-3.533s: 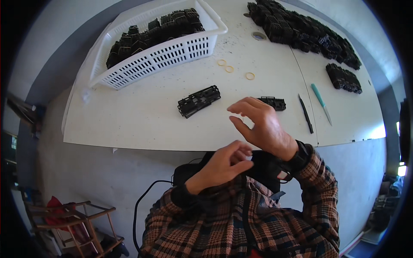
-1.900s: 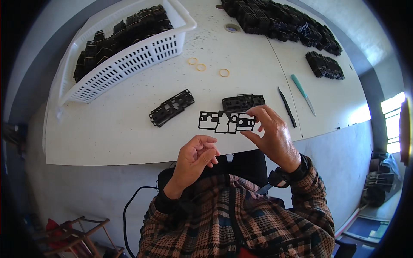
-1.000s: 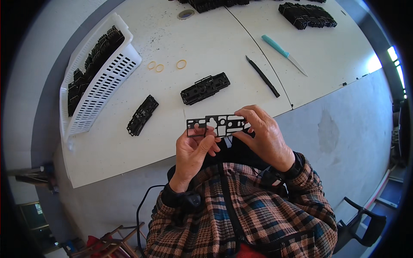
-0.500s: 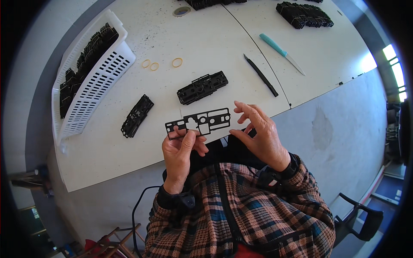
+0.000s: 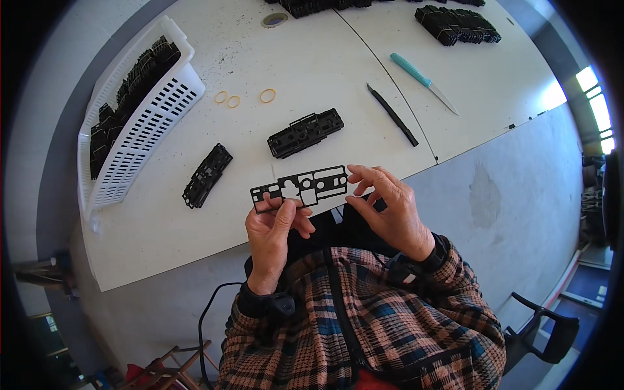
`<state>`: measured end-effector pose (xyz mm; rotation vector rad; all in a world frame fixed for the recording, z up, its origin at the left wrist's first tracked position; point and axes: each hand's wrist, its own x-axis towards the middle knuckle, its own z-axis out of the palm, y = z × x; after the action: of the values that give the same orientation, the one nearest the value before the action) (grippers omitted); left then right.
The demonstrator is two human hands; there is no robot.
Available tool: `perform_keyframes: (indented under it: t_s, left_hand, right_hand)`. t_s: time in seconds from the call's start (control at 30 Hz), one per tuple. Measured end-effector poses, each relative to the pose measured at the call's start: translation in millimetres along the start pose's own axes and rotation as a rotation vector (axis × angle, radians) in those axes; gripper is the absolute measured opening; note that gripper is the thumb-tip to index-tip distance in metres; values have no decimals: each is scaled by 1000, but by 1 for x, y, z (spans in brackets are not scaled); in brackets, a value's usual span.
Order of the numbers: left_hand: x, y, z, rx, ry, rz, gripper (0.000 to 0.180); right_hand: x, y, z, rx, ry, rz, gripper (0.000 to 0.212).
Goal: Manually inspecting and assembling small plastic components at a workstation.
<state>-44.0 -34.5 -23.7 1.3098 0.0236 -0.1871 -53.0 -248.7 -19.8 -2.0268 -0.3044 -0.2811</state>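
My left hand (image 5: pixel 270 237) pinches a thin, flat black plastic frame (image 5: pixel 314 184) with cut-out openings, thumb on top and fingers beneath its left end. The frame is held out just over the table's near edge. At its right end my right hand (image 5: pixel 392 200) is open, thumb and forefinger apart on either side of the corner; whether they touch it I cannot tell. Beyond the frame lies a stack of similar black parts (image 5: pixel 305 133). A smaller black stack (image 5: pixel 208 175) lies to the left.
A white slotted basket (image 5: pixel 146 130) of black parts stands at the left. Rubber bands (image 5: pixel 267 96) lie mid-table. To the right are a slim black-handled cutter (image 5: pixel 392 114) and a turquoise-handled knife (image 5: pixel 411 68). Bundled black parts (image 5: pixel 458 26) and a tape roll (image 5: pixel 274 20) sit farther back.
My right hand has moved slightly left, its forefinger coming down closer to the frame's right end. My left hand keeps its hold on the frame, almost unmoved.
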Motion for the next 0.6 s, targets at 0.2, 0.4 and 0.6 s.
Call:
perform_keyframes:
  t_s: [0.2, 0.4, 0.6]
  left_hand:
    - [-2, 0, 1, -23, -24, -12, 24]
    - [-2, -8, -1, 10, -111, -38, 22]
    - [-2, -3, 0, 112, -209, -32, 32]
  right_hand:
    - [-2, 2, 7, 85, 34, 12, 49]
    - [-6, 4, 4, 153, -4, 124, 43]
    - [-2, 8, 5, 595, -49, 367, 34]
